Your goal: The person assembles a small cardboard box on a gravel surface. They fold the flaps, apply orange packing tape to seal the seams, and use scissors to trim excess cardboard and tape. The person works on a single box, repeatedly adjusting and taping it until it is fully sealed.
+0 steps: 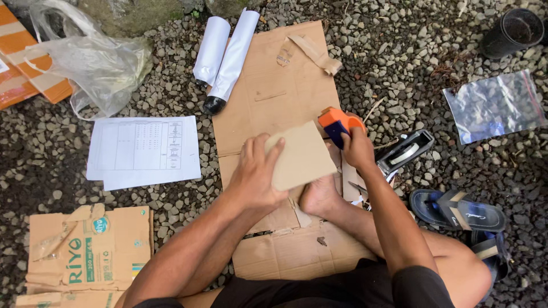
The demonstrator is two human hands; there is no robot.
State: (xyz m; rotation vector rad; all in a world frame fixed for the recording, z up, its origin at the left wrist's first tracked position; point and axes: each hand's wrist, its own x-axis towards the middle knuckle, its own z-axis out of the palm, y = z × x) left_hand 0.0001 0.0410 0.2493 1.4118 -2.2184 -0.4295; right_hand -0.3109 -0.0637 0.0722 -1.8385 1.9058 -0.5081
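My left hand (256,173) holds a small flat brown cardboard box (301,155) above a flattened sheet of cardboard (274,85) on the gravel. My right hand (358,149) grips an orange and blue tape dispenser (337,124) at the box's far right edge. My bare foot (321,195) rests on the cardboard just under the box.
Two white rolled sheets (224,54) lie at the sheet's far left. A second, black tape dispenser (405,151) lies to the right, near sandals (459,210). Printed paper (144,151), a printed flattened carton (85,251), plastic bags (495,105) and a black pot (512,31) lie around.
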